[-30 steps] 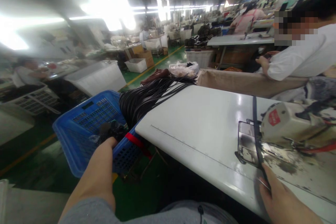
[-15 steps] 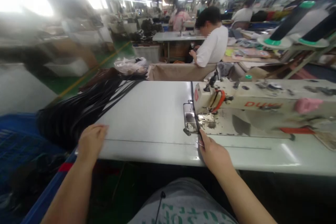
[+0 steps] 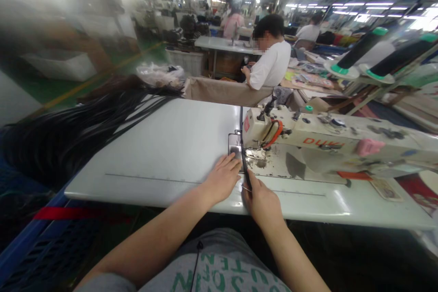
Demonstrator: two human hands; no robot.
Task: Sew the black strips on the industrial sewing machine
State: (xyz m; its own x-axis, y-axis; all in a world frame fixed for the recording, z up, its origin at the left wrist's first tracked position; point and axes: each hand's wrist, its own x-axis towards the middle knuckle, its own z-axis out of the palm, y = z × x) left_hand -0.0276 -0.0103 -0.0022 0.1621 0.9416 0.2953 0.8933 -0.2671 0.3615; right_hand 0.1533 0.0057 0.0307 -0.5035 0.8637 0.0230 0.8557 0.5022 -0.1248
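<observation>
A narrow black strip runs front to back across the table, along the left end of the sewing machine. My right hand is closed on the strip's near part, just in front of the needle area. Flat beside it lies my left hand, fingers stretched out over the metal plate left of the strip. Whether its fingertips touch the strip I cannot tell. A thin pale thread shows by my right hand.
A heap of long black strips hangs over the table's left side, above a blue crate. Thread cones stand at the back right. Behind a beige cloth-sided bin sits a person in a white shirt.
My left hand has moved right, from the table's left edge by the heap to the metal plate beside the strip. My right hand keeps its hold. The view has shifted slightly.
</observation>
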